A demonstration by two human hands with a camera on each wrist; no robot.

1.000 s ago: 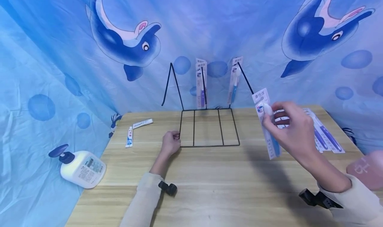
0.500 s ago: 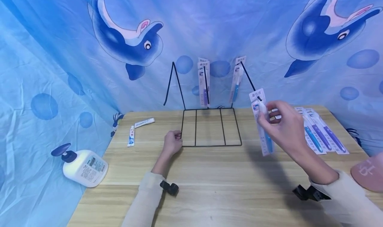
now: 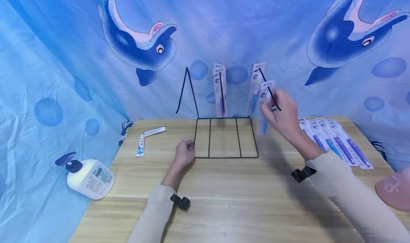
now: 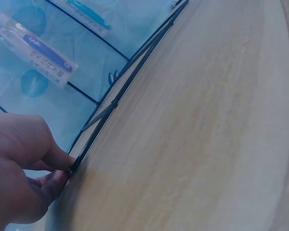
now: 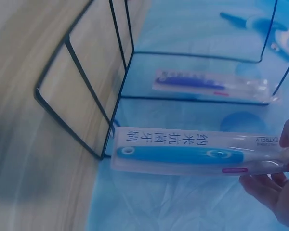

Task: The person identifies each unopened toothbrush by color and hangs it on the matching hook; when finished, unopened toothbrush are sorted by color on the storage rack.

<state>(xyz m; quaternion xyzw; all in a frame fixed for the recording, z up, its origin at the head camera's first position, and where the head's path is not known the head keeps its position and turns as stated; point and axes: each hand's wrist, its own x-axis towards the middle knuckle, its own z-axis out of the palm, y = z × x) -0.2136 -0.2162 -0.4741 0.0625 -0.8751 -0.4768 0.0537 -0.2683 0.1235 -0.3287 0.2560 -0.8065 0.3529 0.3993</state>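
The backdrop cloth [image 3: 243, 29] is light blue, printed with dark blue dolphins with white bellies and pink mouths, plus round blue bubbles. The table [image 3: 230, 200] is pale wood with a streaked grain. The wire rack [image 3: 224, 138] is black. The toothbrush pack [image 5: 197, 155] is clear with a white card, a bright blue brush and a small red mark. The pump bottle [image 3: 86, 177] is white with a dark blue pump. Both sleeves [image 3: 153, 214] are cream. The cap [image 3: 395, 188] is dusty pink.
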